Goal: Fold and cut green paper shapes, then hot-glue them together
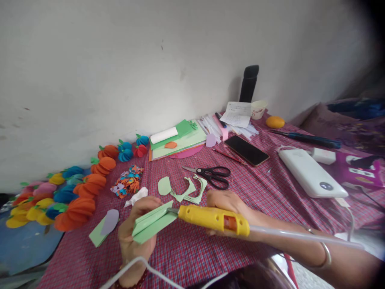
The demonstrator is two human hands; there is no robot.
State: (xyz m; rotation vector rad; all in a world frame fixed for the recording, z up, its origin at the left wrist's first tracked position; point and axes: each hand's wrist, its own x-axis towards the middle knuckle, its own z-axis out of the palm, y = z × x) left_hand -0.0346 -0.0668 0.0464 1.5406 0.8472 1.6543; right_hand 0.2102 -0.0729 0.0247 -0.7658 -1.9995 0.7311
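My left hand (136, 230) grips a folded stack of light green paper (155, 224), its layered edge facing up. In my right hand (227, 202) is a yellow glue gun (207, 218), a long clear glue stick (300, 235) sticking out of its back end. The nozzle meets the right end of the green paper; whether glue is coming out I cannot tell. Just beyond my hands lie light green paper offcuts (195, 190) and black-handled scissors (213, 172). Left of my left hand, a lilac paper shape (110, 221) rests on a light green strip (98, 236).
Paper pumpkins (90, 184) in several colours line the left side. A heap of paper scraps (129, 180) is nearby. At the back are coloured sheets (177, 140), a phone (246, 149) and a paper cup (258, 109). A white power bank (311, 172) lies right. A white cable (141, 263) crosses the front.
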